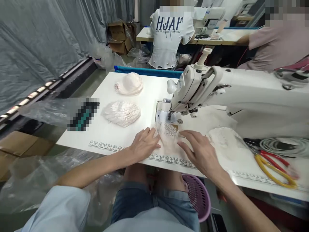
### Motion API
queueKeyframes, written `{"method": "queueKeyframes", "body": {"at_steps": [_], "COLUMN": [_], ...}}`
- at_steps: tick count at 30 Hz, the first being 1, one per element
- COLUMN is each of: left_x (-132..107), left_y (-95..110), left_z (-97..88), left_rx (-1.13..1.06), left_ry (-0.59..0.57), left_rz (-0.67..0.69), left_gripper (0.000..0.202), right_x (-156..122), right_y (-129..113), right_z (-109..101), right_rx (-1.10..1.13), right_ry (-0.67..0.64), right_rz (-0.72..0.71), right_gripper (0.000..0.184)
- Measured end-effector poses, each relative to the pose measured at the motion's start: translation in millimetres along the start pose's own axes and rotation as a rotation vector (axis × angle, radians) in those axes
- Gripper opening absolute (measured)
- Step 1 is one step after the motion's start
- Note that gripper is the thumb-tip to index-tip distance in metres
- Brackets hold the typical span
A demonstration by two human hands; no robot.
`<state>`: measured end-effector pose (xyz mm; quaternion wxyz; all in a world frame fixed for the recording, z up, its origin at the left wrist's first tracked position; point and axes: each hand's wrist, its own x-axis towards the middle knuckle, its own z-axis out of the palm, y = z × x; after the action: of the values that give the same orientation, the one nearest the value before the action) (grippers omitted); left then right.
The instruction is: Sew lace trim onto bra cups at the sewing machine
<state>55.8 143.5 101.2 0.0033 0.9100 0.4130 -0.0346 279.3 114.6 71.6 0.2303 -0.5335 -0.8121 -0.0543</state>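
A sheer off-white lace piece point(169, 137) lies at the needle plate, just in front of the presser foot point(170, 116) of a white sewing machine point(200, 87). At its left edge my left hand point(146, 143) rests low on the table, fingers bent and close together, holding the lace by that side. My right hand point(200, 151) has the opposite edge between thumb and forefinger, its other fingers curved. Their exact grip is partly hidden. Left of the machine sit a heap of lace point(122, 112) and a smooth pale cup-shaped piece point(129, 83).
Yellow-handled scissors point(275, 172), a red-handled tool point(275, 159) and coiled cable point(280, 145) lie at right. Pale fabric point(224, 141) is beside my right hand. Printed rulers point(106, 146) run along the table's front edge. A purple basket point(199, 196) stands below. Two people sit ahead.
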Motion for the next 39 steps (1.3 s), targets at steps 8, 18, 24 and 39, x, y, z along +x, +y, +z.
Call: {"method": "queueKeyframes", "body": {"at_steps": [8, 18, 24, 39], "left_x": [27, 41, 54, 56], "left_y": [-31, -38, -39, -31], "left_z": [8.8, -9.0, -10.1, -29.0], "left_rx": [-0.303, -0.709, -0.785, -1.428], "left_ry": [0.139, -0.066, -0.022, -0.280], "left_rz": [-0.098, -0.148, -0.154, -0.340], "left_gripper": [0.026, 0.032, 0.040, 0.024], "right_x": [39, 30, 34, 24], "right_y": [9, 14, 16, 17], "right_z": [36, 27, 34, -10], "right_rx": [0.200, 0.471, 0.567, 1.198], "right_ry": [-0.058, 0.008, -0.005, -0.380], "right_rz": [0.208, 0.123, 0.158, 0.557], "right_gripper": [0.020, 0.011, 0.014, 0.026]}}
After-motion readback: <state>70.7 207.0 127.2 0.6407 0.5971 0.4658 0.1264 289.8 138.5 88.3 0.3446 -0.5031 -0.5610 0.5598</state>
